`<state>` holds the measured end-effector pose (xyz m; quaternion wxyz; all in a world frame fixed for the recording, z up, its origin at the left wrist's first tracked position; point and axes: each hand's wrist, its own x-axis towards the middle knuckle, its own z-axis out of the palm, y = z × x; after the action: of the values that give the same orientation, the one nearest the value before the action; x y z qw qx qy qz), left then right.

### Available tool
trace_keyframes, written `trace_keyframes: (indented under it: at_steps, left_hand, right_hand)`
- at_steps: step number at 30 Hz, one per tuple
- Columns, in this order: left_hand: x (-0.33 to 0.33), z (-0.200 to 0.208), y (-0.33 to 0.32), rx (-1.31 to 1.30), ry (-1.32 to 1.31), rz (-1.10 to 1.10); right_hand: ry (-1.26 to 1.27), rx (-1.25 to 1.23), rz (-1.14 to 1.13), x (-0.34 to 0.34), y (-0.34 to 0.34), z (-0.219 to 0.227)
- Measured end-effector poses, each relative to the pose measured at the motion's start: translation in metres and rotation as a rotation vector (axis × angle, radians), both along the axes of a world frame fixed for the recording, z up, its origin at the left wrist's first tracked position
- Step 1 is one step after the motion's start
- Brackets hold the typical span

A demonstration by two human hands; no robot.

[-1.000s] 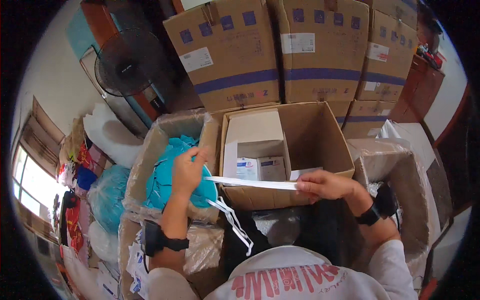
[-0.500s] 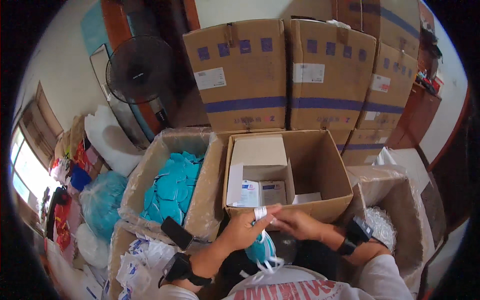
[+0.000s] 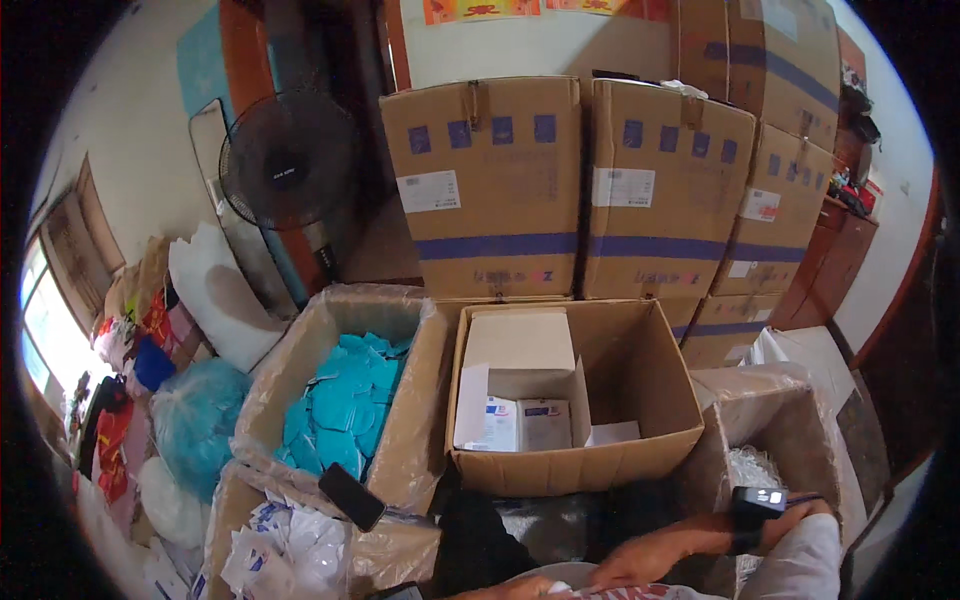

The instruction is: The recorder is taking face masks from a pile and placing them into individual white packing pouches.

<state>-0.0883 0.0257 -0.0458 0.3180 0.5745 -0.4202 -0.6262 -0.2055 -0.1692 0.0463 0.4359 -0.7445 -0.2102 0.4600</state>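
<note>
Both hands are seen only at the bottom edge, drawn in close to the body. The right hand (image 3: 640,562), with a dark watch on its wrist, lies low over something pale at the lap that is cut off by the frame; whether its fingers are clenched or released cannot be told. Of the left hand (image 3: 505,590) only a sliver is shown, and its fingers cannot be judged either. Nearest in front of them an open cardboard box (image 3: 570,465) is set, within easy reach, holding a white inner carton (image 3: 515,350) and small white packs (image 3: 520,425) stood upright against its near wall. To its left a plastic-lined box of teal face masks (image 3: 335,405) is placed, likewise close at hand, with a black phone (image 3: 351,497) rested on the flap below it. Sealed brown cartons (image 3: 490,190) are stacked behind, out of the way. The contents of the lined box at the right (image 3: 770,440) are hard to make out.
</note>
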Motion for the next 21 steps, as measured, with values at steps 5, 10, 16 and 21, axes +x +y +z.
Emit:
trace_keyframes:
  at_steps: [5,10,16,21]
  left_hand:
    - [-0.009,-0.021,-0.041,-0.061,-0.046,0.105]
    - [-0.008,-0.010,-0.026,-0.064,-0.096,-0.022]
    - [0.074,0.039,-0.006,-0.491,-0.225,0.550]
    - [0.139,0.121,-0.062,-0.606,-0.065,1.067]
  right_hand:
    - [0.094,-0.001,0.028,-0.022,-0.021,0.009]
    - [-0.024,-0.050,-0.246,-0.069,-0.109,0.009]
    - [0.130,0.118,-1.109,-0.035,-0.134,0.057]
    - [-0.077,0.556,-1.370,0.039,-0.089,0.032]
